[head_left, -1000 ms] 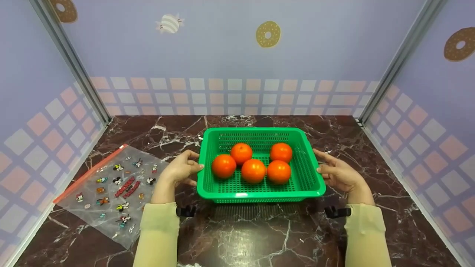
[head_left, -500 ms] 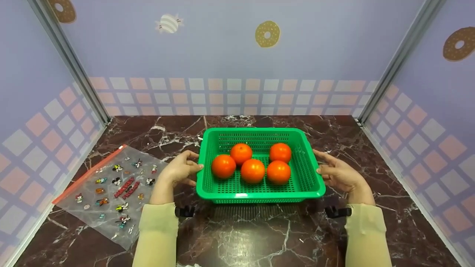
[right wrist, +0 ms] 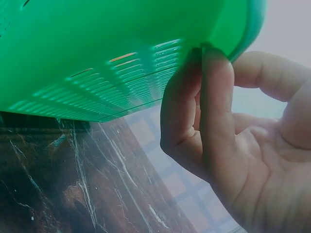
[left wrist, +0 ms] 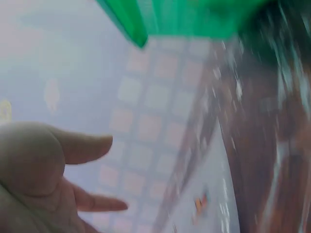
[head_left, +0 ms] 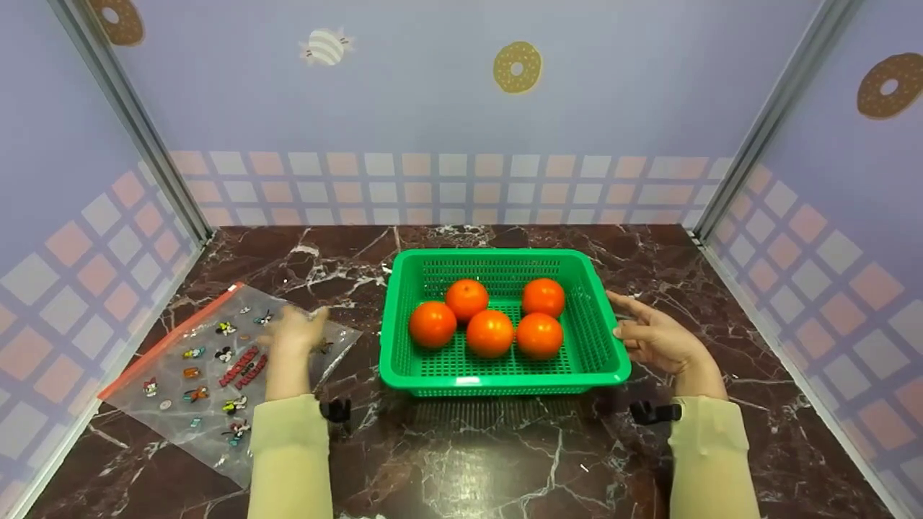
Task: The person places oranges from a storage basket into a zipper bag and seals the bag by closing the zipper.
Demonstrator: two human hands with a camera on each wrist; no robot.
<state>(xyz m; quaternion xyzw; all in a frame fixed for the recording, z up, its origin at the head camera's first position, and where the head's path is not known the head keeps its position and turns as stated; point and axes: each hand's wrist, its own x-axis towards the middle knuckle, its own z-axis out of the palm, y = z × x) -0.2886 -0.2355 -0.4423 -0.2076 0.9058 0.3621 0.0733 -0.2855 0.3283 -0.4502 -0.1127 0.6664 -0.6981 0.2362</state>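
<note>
A green plastic basket (head_left: pixel 505 380) with slotted walls stands on the dark marbled table, and several oranges (head_left: pixel 490 334) lie inside it. My right hand (head_left: pixel 660 339) holds the basket's right rim, fingers curled up under the lip and thumb at the edge, as the right wrist view shows. My left hand (head_left: pixel 292 342), blurred, is off the basket and above a clear zip bag (head_left: pixel 173 425) with a red-orange strip. Its thumb and fingers are spread and hold nothing in the left wrist view. Small colourful cartoon figures and red lettering show on the bag, partly covered by this hand.
Purple panels with pink and white checks (head_left: pixel 454 191) close off the back and both sides. Metal posts (head_left: pixel 764 122) stand in the back corners. The marbled table (head_left: pixel 461 461) runs toward me in front of the basket.
My left hand has let go of the basket's left rim and moved left over the zip bag. The right hand keeps its hold, and the basket and oranges stay in place.
</note>
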